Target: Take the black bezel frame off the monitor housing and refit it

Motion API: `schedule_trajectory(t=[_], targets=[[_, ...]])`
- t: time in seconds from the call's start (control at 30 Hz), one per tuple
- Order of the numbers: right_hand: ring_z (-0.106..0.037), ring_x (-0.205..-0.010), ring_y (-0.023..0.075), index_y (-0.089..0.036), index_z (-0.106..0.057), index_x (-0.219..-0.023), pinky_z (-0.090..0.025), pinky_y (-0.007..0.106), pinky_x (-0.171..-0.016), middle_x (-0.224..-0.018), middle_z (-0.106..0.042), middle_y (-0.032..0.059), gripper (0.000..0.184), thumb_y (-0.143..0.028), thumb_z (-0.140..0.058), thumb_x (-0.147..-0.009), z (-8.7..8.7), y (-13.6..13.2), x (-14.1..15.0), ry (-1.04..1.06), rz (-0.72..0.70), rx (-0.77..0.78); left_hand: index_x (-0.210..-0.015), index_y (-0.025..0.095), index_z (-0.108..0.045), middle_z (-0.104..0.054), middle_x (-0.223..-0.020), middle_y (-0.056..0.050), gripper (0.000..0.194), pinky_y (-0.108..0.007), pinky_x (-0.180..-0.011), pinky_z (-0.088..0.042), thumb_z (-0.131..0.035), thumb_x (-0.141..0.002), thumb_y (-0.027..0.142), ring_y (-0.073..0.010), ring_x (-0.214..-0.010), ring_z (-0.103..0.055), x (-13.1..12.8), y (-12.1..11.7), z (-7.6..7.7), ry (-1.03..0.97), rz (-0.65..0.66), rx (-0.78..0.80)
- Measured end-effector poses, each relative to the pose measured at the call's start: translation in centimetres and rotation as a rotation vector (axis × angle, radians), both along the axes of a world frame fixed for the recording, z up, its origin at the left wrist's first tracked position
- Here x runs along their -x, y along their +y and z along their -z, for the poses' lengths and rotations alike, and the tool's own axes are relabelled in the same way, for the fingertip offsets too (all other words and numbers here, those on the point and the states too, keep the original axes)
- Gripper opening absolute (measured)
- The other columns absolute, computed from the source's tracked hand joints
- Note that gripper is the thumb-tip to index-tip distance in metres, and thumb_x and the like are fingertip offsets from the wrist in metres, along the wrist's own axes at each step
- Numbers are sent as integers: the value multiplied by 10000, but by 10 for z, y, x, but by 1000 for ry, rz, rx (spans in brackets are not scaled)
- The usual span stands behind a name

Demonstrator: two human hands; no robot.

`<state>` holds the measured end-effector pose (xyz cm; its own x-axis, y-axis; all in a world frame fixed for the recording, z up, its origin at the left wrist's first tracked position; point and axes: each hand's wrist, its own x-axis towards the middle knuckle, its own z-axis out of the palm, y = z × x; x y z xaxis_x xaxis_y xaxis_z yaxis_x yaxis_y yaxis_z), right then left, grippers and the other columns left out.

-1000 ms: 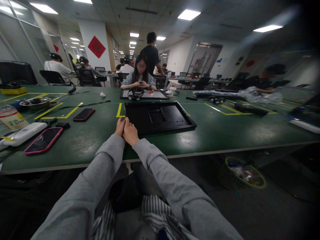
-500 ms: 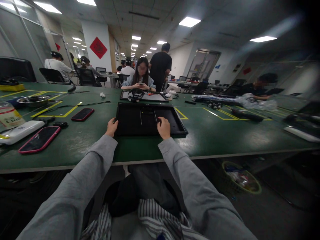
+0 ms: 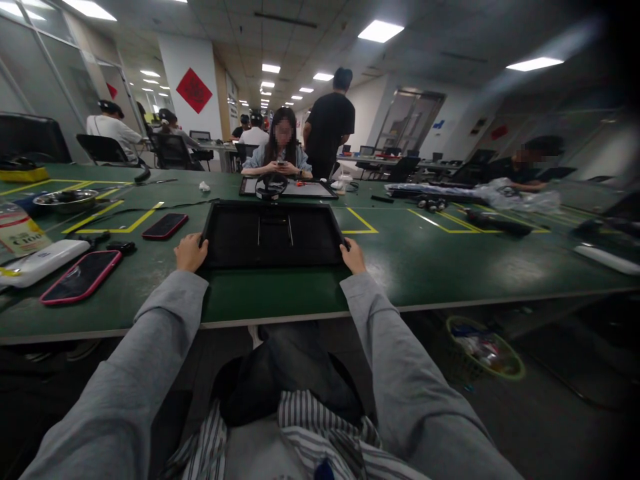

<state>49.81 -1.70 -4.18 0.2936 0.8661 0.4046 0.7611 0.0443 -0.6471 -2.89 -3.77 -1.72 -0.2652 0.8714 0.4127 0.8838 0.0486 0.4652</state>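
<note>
A wide black rectangular frame [image 3: 235, 237], like a shallow tray with a raised rim, is in front of me at the green table [image 3: 270, 293]. Two thin bright strips run across its inside near the middle. My left hand [image 3: 191, 252] is closed on its left edge. At its right edge, my right hand [image 3: 354, 255] grips the rim, thumb on the near side. The fingers under the frame are hidden. Whether it rests flat on the table or is slightly raised, I cannot tell.
To the left lie two phones in pink-red cases [image 3: 81, 277] [image 3: 165, 227], a white power bank [image 3: 50, 263] and a metal bowl [image 3: 65, 200]. Headphones [image 3: 271, 188] lie on a panel opposite, where a person [image 3: 280, 160] sits. A basket [image 3: 485, 347] stands below the table at right.
My hands were together at the frame's left corner, then parted to its two sides. The frame has shifted left and straightened. A standing person in the background has moved right.
</note>
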Motion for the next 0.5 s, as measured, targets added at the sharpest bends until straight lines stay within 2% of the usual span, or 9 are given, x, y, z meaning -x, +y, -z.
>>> schedule_trajectory(t=[0.07,0.23,0.37,0.5], targets=[[-623,-1257,308,-110,-641,-1369,-472,490,-1103,-1334,-705,193,478,-251,-504,-933,-3,-5,2,-61,27,-35,-1393,160,-641,-610,-1472,-173,486,-574,-1133,-366,-482,-982,366,-371,-1381,-493,-1,-4,-6,48,-4,-91],[-589,-1281,326,-113,-501,-1529,-440,477,-1108,-1452,-634,185,578,-360,-387,-1020,-15,-16,10,-215,104,-220,-1528,132,-522,-596,-1480,-186,568,-523,-1181,-264,-399,-1033,383,-341,-1415,-445,-4,-12,-19,39,-39,-337],[-588,-1268,320,-123,-426,-1579,-434,459,-1086,-1497,-598,182,596,-349,-324,-1038,-22,-15,16,-255,154,-250,-1577,108,-451,-667,-1363,-205,611,-495,-1138,-327,-365,-1046,397,-345,-1324,-542,-11,-4,-16,5,-36,-296],[-593,-1240,330,-91,-506,-1512,-437,470,-1067,-1376,-668,209,565,-303,-344,-1014,-21,-8,16,-272,159,-163,-1543,120,-498,-688,-1329,-214,579,-501,-1110,-385,-406,-1033,378,-362,-1299,-583,-12,10,-7,-16,-14,-163]])
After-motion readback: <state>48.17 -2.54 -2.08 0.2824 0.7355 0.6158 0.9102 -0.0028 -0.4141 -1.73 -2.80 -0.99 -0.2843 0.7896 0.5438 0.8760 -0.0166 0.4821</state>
